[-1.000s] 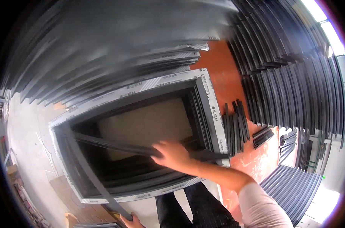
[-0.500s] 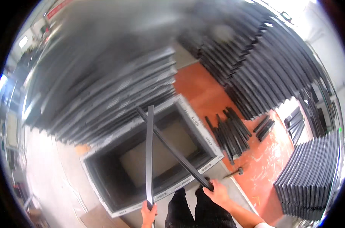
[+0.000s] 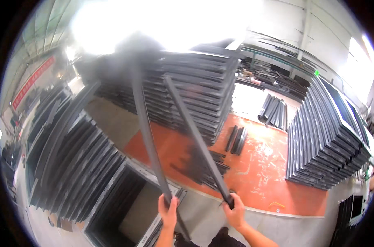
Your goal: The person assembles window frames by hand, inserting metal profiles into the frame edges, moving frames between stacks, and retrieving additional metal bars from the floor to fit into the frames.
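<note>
My left hand [image 3: 168,210] is closed around a long dark metal profile bar [image 3: 147,136], whose far end rises blurred into the glare. A short length of it sticks out below my fist. My right hand [image 3: 235,211] grips a second dark profile bar [image 3: 199,140] by its near end. That bar slants up and to the left, so the two bars lean apart from near the hands and both point away from me. Below and left of the left hand lies a rectangular frame [image 3: 152,225] with a pale, labelled rim, atop other dark frames.
Tall stacks of dark frames stand at the left [image 3: 71,168], straight ahead [image 3: 195,74] and at the right [image 3: 314,136]. Loose short bars [image 3: 209,168] lie on the orange floor [image 3: 261,173], with a small pair of bundles [image 3: 236,140] beyond. More profiles [image 3: 273,111] sit farther back.
My view has swung up and to the right, away from the frame. Both bars, crossed over the frame before, are now lifted and point forward, with the hands closer together.
</note>
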Demonstrator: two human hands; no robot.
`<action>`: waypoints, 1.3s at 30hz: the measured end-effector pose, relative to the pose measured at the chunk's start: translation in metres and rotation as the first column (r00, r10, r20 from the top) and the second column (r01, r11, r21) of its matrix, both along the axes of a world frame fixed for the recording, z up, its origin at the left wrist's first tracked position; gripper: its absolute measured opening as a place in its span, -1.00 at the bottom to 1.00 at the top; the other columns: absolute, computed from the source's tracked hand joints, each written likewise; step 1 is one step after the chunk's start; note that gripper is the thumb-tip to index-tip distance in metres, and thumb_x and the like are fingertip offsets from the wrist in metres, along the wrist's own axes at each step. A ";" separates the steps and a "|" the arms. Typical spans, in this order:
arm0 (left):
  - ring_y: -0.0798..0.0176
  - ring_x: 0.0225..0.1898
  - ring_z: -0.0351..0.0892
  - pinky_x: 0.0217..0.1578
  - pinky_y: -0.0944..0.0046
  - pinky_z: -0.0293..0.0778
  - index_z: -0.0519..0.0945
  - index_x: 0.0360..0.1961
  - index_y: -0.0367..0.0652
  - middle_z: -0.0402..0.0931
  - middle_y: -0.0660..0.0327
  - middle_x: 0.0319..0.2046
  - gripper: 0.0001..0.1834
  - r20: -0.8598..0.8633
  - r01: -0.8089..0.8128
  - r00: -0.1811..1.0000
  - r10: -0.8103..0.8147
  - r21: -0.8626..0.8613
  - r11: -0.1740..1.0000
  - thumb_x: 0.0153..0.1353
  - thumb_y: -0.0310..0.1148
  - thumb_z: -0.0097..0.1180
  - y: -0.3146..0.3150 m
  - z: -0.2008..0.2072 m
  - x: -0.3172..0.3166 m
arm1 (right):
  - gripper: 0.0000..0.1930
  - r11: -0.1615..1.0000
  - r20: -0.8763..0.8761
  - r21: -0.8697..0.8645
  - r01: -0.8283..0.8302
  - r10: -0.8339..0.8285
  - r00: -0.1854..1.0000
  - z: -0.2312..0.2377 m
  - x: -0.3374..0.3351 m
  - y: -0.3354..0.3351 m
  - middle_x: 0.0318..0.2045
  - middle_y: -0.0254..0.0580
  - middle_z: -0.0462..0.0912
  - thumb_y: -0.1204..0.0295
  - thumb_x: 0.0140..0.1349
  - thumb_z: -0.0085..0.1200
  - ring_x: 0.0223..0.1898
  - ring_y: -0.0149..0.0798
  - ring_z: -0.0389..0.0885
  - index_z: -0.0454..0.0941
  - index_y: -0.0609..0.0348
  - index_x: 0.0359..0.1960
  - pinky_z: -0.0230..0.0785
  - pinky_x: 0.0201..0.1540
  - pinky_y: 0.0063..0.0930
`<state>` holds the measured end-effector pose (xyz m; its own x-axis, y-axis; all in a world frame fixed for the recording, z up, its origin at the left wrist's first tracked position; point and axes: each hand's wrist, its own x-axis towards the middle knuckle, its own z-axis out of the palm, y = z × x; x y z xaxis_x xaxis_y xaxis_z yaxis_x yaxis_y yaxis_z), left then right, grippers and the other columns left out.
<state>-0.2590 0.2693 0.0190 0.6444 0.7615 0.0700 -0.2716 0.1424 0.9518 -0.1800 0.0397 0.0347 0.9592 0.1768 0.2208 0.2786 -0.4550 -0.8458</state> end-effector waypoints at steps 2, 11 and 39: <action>0.39 -0.37 0.46 -0.36 0.37 0.43 0.44 -0.09 -0.21 0.46 0.26 -0.40 -0.81 0.058 0.071 0.996 -0.065 -0.105 0.992 0.36 -0.35 0.05 -0.054 0.028 0.052 | -0.58 0.997 0.088 0.008 0.082 -0.082 0.993 0.009 0.008 -0.062 -0.34 -0.05 0.60 0.48 0.07 0.23 -0.38 -0.13 0.59 0.48 0.22 0.00 0.43 -0.29 -0.31; 0.28 -0.43 0.48 -0.39 0.30 0.47 0.40 -0.18 -0.09 0.45 0.22 -0.44 -0.65 0.322 0.655 0.755 -0.571 -0.407 0.637 0.39 0.00 -0.03 -0.282 0.068 0.188 | -0.59 0.953 0.289 0.016 0.303 -0.295 0.911 0.061 0.027 -0.241 -0.22 -0.06 0.62 0.54 0.07 0.25 -0.20 -0.04 0.62 0.51 0.18 0.01 0.47 -0.15 -0.27; 0.07 -0.17 0.59 -0.02 0.03 0.49 0.43 -0.05 -0.17 0.57 0.15 -0.27 -0.38 0.153 0.513 0.709 -0.689 -0.783 0.353 0.35 0.24 -0.19 -0.378 0.013 0.575 | -0.47 0.887 0.047 -0.360 0.289 -0.292 0.955 0.001 0.360 -0.290 -0.16 -0.02 0.54 0.37 0.14 0.26 -0.19 0.02 0.55 0.46 0.10 0.19 0.44 -0.18 -0.22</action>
<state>0.3157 -0.1092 0.0319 0.8809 -0.1304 -0.4549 0.3419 0.8400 0.4214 0.1802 -0.2504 0.0356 0.9813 -0.0445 0.1872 0.0808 -0.7876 -0.6109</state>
